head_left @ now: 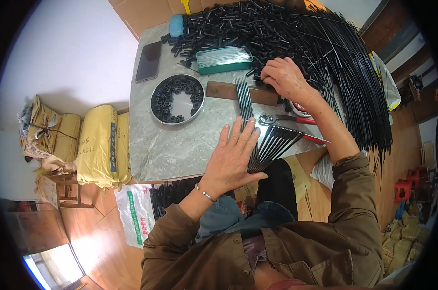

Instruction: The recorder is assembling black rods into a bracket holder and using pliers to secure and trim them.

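My left hand [234,157] lies flat, fingers stretched out and thumb spread, over a row of thin metal rods [244,99] laid side by side. A fan of thin black rods [277,145] spreads to its right, over my lap. My right hand [287,79] is closed in a pinch just beyond the wooden bar [222,92]. A thin metal wire [255,80] runs from its fingertips to the far ends of the metal rods. Red-handled pliers [282,118] lie on the table between the hands, partly hidden by my right forearm.
On the grey table [154,150] are a round tin [203,108] of small black pieces, a green box [224,67] of silver wires, a phone [148,62] and a blue object [176,26]. Black plastic parts [238,24] pile up behind. Long black rods [359,82] overhang the right edge.
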Motion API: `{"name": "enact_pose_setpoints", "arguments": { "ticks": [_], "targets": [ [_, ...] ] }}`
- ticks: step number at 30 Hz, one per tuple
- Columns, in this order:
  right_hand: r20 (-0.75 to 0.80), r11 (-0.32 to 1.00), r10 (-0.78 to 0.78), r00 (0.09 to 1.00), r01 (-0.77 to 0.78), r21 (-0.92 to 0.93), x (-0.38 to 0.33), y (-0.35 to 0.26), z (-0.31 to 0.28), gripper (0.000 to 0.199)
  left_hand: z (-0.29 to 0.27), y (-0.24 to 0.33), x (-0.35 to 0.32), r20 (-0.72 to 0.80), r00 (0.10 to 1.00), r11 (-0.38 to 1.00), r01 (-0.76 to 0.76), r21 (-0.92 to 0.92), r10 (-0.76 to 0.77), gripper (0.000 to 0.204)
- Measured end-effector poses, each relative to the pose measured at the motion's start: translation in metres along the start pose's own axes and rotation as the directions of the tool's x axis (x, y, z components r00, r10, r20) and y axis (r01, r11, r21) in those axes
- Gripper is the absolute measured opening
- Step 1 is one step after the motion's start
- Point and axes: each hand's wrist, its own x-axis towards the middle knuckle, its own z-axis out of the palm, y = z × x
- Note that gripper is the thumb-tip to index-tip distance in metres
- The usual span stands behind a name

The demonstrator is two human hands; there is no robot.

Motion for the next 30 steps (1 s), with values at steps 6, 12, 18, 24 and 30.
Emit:
{"name": "enact_pose_setpoints", "arguments": {
  "ticks": [6, 12, 18, 24, 30],
  "targets": [
    [0.028, 0.996, -0.061, 0.998, 0.059, 0.06, 0.005, 0.002, 0.003, 0.004, 0.0, -0.001, 0.001, 0.003, 1.0, 1.0, -0.009, 0.005, 0.009, 0.099],
    [0.088, 0.992, -0.039, 0.995, 0.028, 0.123, 0.015, -0.006, -0.002, 0.004, 0.0, -0.001, 0.0, -0.019, 1.0, 1.0, -0.013, 0.002, 0.013, 0.099],
    [0.284, 0.938, 0.119, 0.951, -0.201, 0.282, 0.02, -0.015, -0.003, 0.013, 0.001, -0.003, -0.002, -0.047, 0.999, 1.0, -0.019, -0.022, 0.018, 0.099],
    [0.196, 0.922, 0.128, 0.972, -0.189, 0.338, 0.026, -0.015, 0.009, 0.012, 0.0, -0.003, -0.001, -0.041, 0.999, 1.0, -0.026, -0.011, 0.026, 0.099],
    [0.152, 0.856, 0.236, 0.96, -0.279, 0.436, 0.023, -0.019, 0.005, 0.015, 0.003, -0.004, -0.002, -0.07, 0.997, 0.999, -0.032, -0.02, 0.031, 0.098]
  ]
}}
